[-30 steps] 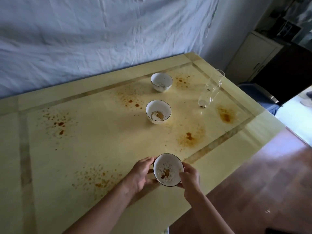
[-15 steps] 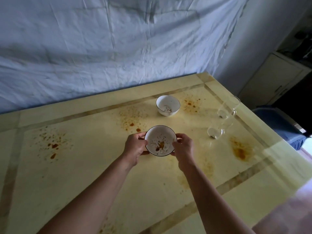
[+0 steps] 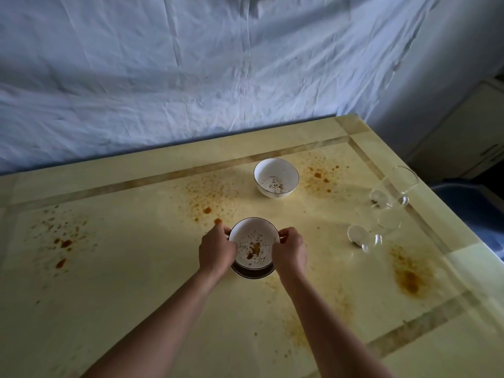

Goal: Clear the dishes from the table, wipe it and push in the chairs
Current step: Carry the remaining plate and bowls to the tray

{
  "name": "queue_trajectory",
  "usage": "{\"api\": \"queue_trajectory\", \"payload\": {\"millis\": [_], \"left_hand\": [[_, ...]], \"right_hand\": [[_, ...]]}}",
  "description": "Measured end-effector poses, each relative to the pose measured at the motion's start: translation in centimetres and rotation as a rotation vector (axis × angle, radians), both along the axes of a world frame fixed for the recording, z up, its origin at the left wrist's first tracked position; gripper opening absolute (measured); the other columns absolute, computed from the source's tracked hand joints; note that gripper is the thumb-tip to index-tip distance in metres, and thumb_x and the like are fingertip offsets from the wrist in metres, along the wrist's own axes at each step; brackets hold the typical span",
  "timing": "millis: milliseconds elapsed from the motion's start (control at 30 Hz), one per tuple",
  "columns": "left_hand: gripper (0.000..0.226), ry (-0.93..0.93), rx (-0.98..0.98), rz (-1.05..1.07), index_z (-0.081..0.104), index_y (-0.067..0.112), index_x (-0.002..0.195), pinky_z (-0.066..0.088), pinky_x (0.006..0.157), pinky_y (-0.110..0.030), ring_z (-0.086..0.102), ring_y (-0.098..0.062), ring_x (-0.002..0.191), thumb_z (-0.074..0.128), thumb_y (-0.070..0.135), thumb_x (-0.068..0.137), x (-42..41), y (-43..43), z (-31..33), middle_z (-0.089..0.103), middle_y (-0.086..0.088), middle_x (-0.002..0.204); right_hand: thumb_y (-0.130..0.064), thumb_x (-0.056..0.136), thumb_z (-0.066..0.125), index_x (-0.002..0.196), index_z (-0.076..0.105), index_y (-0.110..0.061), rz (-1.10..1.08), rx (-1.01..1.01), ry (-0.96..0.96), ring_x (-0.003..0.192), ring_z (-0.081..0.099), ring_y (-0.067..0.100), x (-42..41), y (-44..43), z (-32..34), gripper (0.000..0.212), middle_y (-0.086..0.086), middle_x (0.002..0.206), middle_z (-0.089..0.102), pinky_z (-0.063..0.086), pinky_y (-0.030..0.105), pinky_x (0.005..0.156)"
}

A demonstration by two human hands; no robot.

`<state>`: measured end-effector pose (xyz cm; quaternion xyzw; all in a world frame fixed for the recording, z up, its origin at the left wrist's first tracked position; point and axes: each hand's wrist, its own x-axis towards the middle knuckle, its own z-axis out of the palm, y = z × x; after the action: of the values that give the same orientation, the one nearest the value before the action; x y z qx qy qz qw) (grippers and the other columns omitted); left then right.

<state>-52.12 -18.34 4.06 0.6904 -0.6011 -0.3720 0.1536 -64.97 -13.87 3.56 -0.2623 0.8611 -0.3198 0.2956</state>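
Holding the soiled bowl (image 3: 253,248) by its rim at centre frame, I have my left hand (image 3: 216,251) and right hand (image 3: 289,252) closed on opposite sides, forearms reaching up-frame. It sits nested in a second bowl (image 3: 252,272) on the counter (image 3: 136,268). The remaining bowl (image 3: 276,178) lies straight up-frame, slightly nearer my right.

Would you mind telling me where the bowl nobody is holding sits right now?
The free bowl stands on the table toward its far edge, beyond the held bowl, left of two glasses.
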Motion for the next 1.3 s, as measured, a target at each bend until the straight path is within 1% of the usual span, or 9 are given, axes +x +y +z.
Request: {"api": "queue_trajectory", "payload": {"millis": [133, 367, 467, 767, 933, 1033, 1133, 1233, 1300], "left_hand": [[0.028, -0.102, -0.046, -0.076, 0.054, 0.012, 0.100, 0.039, 0.064, -0.029, 0.058, -0.026, 0.089, 0.048, 0.000, 0.076, -0.3, 0.1, -0.3, 0.064, -0.005, 0.097], [0.035, -0.271, -0.082, -0.228, 0.041, 0.006, 0.119, 0.038, 0.065, -0.031, 0.059, -0.033, 0.093, 0.043, 0.000, 0.085, -0.7, 0.0, 0.1, 0.058, -0.018, 0.110], [0.045, -0.394, -0.083, -0.301, 0.030, 0.000, 0.133, 0.043, 0.072, -0.032, 0.059, -0.034, 0.102, 0.043, 0.003, 0.090, -1.3, 0.1, 0.5, 0.052, -0.021, 0.120], [0.035, -0.534, -0.076, -0.378, 0.039, 0.003, 0.125, 0.049, 0.079, -0.035, 0.059, -0.032, 0.105, 0.043, 0.004, 0.091, -2.0, -0.1, 1.1, 0.051, -0.018, 0.122], [0.037, -0.488, -0.102, -0.351, 0.037, 0.006, 0.127, 0.047, 0.074, -0.035, 0.053, -0.030, 0.108, 0.043, 0.005, 0.091, -1.4, -0.1, 0.5, 0.047, -0.015, 0.124], [0.037, -0.351, -0.008, -0.281, 0.042, 0.013, 0.123, 0.046, 0.073, -0.036, 0.055, -0.029, 0.105, 0.047, 0.007, 0.087, -0.5, -0.8, -0.6, 0.051, -0.012, 0.119], [0.055, 0.142, 0.251, -0.078, 0.052, 0.015, 0.129, 0.054, 0.084, -0.036, 0.061, -0.027, 0.103, 0.061, -0.003, 0.077, 0.7, -1.7, -1.8, 0.060, -0.010, 0.123], [0.064, 0.425, 0.419, 0.070, 0.049, 0.008, 0.134, 0.043, 0.103, -0.043, 0.055, -0.028, 0.116, 0.069, -0.006, 0.075, 1.6, -2.4, -2.2, 0.055, -0.014, 0.133], [0.058, 0.532, 0.522, 0.106, 0.049, 0.010, 0.133, 0.052, 0.091, -0.042, 0.061, -0.027, 0.102, 0.065, -0.004, 0.079, 2.0, -2.6, -2.2, 0.062, -0.015, 0.121]], "right_hand": [[-0.001, 0.077, 0.044, 0.092, 0.057, -0.016, 0.029, 0.026, 0.028, 0.092, 0.055, 0.028, 0.3, -0.1, -0.5, 0.024, 0.008, 0.100, 0.061, 0.045, 0.034, 0.079], [0.003, 0.077, 0.042, 0.098, 0.052, -0.011, 0.099, 0.049, 0.083, 0.096, 0.048, 0.029, 0.4, 0.2, -0.3, 0.027, 0.010, 0.108, 0.054, 0.036, 0.031, 0.077], [0.005, 0.077, 0.042, 0.101, 0.047, -0.008, 0.152, 0.075, 0.133, 0.099, 0.049, 0.032, 0.5, 0.5, -0.2, 0.027, 0.012, 0.110, 0.052, 0.033, 0.031, 0.075], [0.006, 0.076, 0.044, 0.107, 0.043, -0.007, 0.191, 0.113, 0.144, 0.101, 0.050, 0.034, 0.7, 0.5, -0.6, 0.033, 0.012, 0.111, 0.048, 0.036, 0.031, 0.074], [0.009, 0.072, 0.041, 0.095, 0.038, -0.014, 0.129, 0.090, 0.073, 0.098, 0.049, 0.031, 0.9, 0.5, -0.8, 0.032, 0.004, 0.100, 0.042, 0.037, 0.033, 0.074], [0.004, 0.073, 0.042, 0.110, 0.048, -0.017, 0.089, 0.105, 0.005, 0.101, 0.052, 0.030, 0.3, 0.5, -1.1, 0.044, 0.005, 0.107, 0.049, 0.045, 0.036, 0.077], [0.005, 0.074, 0.043, 0.112, 0.059, -0.023, 0.015, 0.074, -0.262, 0.080, 0.062, 0.025, -0.5, 0.2, -0.9, 0.049, 0.003, 0.089, 0.062, 0.058, 0.046, 0.071], [0.010, 0.079, 0.047, 0.106, 0.061, -0.024, -0.008, 0.018, -0.511, 0.072, 0.059, 0.017, -1.4, 0.4, -0.5, 0.046, 0.002, 0.081, 0.061, 0.059, 0.048, 0.065], [0.010, 0.081, 0.049, 0.105, 0.060, -0.024, 0.009, -0.014, -0.576, 0.076, 0.061, 0.018, -1.6, 0.7, -0.4, 0.043, 0.004, 0.085, 0.063, 0.059, 0.045, 0.062]]}}
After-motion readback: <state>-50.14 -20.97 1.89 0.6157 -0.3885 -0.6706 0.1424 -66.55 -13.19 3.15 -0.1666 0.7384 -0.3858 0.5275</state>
